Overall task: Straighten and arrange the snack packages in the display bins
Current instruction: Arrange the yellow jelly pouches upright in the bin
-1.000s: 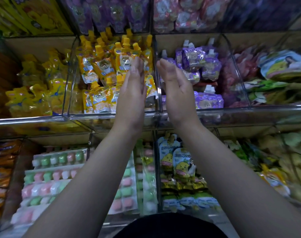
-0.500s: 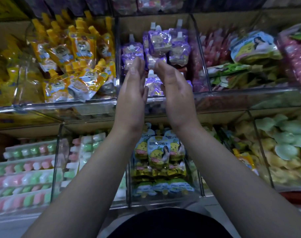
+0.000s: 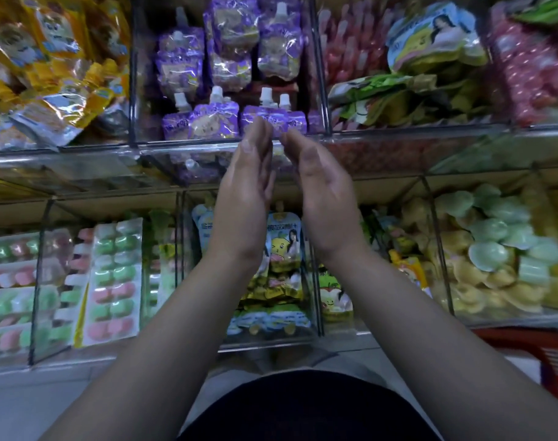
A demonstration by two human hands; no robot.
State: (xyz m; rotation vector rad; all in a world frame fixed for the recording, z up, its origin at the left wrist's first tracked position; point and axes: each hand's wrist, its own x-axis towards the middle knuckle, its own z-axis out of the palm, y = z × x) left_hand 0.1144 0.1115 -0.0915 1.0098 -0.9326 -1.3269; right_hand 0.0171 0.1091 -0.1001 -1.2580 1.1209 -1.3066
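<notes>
Left hand (image 3: 249, 189) and right hand (image 3: 323, 192) hover palms-inward, fingers straight, holding nothing. Purple spout pouches (image 3: 214, 120) fill the bin (image 3: 175, 147) beyond.

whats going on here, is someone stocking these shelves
A person stands at clear display bins of snacks. The left hand and right hand are raised side by side, palms facing, fingers straight, holding nothing. Their fingertips are at the front row of purple spouted pouches in the middle upper bin; contact is unclear. The yellow pouches in the next bin lie jumbled.
</notes>
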